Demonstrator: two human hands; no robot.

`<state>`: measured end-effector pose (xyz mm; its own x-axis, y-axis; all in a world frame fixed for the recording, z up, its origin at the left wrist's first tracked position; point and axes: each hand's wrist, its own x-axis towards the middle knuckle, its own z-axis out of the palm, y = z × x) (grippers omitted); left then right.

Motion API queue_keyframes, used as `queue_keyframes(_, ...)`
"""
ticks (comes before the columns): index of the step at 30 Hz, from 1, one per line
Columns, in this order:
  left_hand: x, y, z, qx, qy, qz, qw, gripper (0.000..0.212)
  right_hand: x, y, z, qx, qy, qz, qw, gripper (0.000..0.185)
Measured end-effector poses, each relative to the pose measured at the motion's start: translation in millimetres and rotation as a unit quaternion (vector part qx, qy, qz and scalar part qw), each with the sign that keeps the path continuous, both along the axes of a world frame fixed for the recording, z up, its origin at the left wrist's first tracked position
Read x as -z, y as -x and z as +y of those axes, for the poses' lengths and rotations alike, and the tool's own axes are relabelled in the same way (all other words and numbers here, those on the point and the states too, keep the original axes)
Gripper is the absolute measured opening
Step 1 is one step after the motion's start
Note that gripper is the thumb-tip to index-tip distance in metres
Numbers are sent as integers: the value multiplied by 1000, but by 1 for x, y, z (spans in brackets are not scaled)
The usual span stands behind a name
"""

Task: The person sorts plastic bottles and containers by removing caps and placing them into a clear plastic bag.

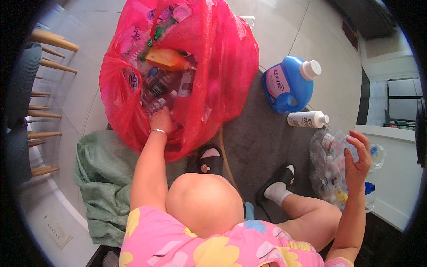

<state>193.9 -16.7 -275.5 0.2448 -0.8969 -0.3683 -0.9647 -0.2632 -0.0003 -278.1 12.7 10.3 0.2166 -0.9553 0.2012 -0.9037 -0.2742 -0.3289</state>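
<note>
My left hand [161, 120] reaches into a large red plastic bag [230, 63] full of empty bottles. Its fingers touch a clear plastic bottle [156, 105] with a white cap; whether they grip it is hidden. Near it in the bag lie an orange bottle [168, 59] and a green bottle [164, 29]. My right hand [358, 158] is raised at the right with its fingers apart and curved, nothing visible between them. Behind and below that hand sits a clear plastic bag [325, 167] holding several bottles and other containers.
A blue detergent jug [293, 86] with a white cap stands on the dark mat [263, 140]. Beside it is a white bottle [305, 119]. Green woven cloth [103, 187] lies at my left. Wooden chair legs [46, 106] line the left side; a white cabinet [393, 160] is at right.
</note>
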Motion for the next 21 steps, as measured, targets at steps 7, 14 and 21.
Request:
queue_keyframes(7, -95, -36, -14, -137, 317, 168, 923, 54, 7, -38, -2, -84, -4, -56, 995, 34)
queue_keyframes(14, -191, 12, -16, -68, 267, 818, 505, 65, 17, -104, -6, -152, -78, -235, 957, 39)
queue_keyframes(21, -214, 130, -3, 83, -24, 938, 335, 76, 65, -155, 0, -71, -568, -637, 516, 80)
